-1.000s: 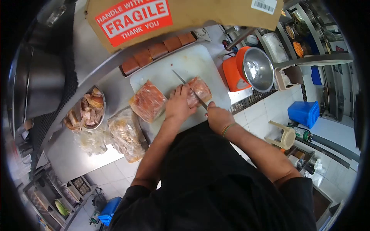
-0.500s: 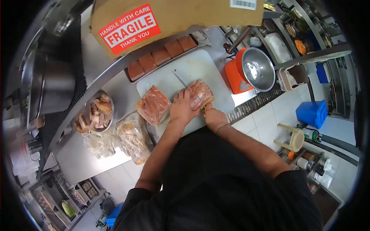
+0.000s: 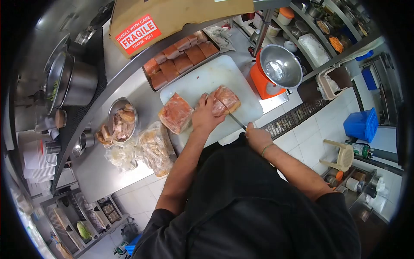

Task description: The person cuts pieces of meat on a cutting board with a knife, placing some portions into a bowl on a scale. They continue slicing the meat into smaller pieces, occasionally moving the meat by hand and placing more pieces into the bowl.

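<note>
Diagonally, the knife (image 3: pixel 238 121) runs from the right hand (image 3: pixel 259 139), closed on its handle beside the cutting board (image 3: pixel 211 71), to 1 meat block (image 3: pixel 229 98) on that board; the left hand (image 3: pixel 205 116), nearer, lies open against it.

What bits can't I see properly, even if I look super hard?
All in the head view:
- How deep the knife goes: the meat hides it.
- Most of its handle: inside the right hand.
- What's in the cardboard box: its sides hide it, and the top edge cuts it off.
- The person's feet: behind black clothes.
</note>
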